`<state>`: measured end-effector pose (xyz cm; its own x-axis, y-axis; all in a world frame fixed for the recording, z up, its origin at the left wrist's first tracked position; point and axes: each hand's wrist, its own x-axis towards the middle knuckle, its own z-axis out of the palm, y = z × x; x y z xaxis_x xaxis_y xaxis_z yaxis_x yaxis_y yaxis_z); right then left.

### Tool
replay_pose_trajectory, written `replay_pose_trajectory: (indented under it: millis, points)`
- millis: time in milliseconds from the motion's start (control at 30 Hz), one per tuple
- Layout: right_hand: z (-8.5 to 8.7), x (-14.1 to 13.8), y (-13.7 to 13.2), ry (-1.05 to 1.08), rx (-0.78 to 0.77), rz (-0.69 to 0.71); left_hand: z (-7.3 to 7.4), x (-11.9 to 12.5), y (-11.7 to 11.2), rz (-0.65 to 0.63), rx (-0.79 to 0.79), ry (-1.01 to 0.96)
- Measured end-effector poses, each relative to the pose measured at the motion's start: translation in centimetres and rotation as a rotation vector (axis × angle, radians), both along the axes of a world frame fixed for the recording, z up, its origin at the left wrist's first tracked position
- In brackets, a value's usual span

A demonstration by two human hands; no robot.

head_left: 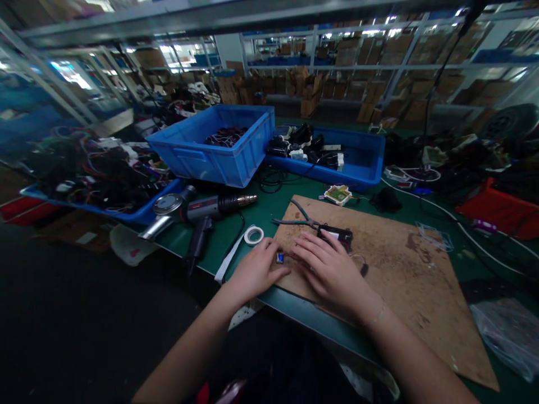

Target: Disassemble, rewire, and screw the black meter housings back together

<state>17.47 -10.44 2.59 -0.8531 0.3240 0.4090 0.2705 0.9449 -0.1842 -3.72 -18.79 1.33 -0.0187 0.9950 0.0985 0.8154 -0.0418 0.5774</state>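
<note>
A small blue component (280,257) with thin wires lies on the brown board, in the gap between my two hands. My left hand (256,270) rests at the board's near left edge, thumb and fingers apart around the blue piece; whether it touches it is unclear. Fingers stretched, my right hand (330,269) lies low over the board and partly covers a black rectangular housing (346,237). A thin wire runs from the housing to a small dark piece (364,270). Behind the hands, green-handled pliers (310,223) lie with handles spread.
A heat gun (206,210) and a roll of white tape (254,235) lie left of the board (404,292). Blue bins (210,163) with dark parts stand behind. A circuit board (338,194) sits beyond the pliers; a plastic bag (509,331) is at right.
</note>
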Motion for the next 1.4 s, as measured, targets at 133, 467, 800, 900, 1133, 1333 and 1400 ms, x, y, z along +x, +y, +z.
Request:
replay_pose_trajectory:
  millis: [133, 467, 800, 900, 1133, 1333, 1400]
  points:
    - [-0.2, 0.1, 0.3, 0.011, 0.014, -0.053, -1.6, -1.0, 0.5, 0.066, -0.015, -0.205]
    - [0.0, 0.1, -0.3, 0.173, -0.005, -0.053, 0.9, 0.7, 1.3, 0.007, -0.277, -1.005]
    - [-0.7, 0.2, -0.3, 0.257, -0.286, -0.033, -0.2, 4.5, 0.2, 0.19, -0.324, -1.288]
    - [-0.7, 0.2, -0.3, 0.29, -0.326, -0.013, 0.2, 4.5, 0.0, 0.203, -0.274, -1.172]
    - [-0.2, 0.1, -0.3, 0.341, -0.432, 0.04, 0.2, 3.6, -0.7, 0.132, -0.157, -0.912]
    - [-0.1, 0.0, -0.1, 0.387, -0.495, 0.058, 0.8, 2.9, -1.0, 0.162, -0.038, -1.047]
    - [-0.3, 0.1, 0.2, 0.372, -0.487, 0.069, 1.3, 2.7, -1.3, 0.126, -0.054, -0.995]
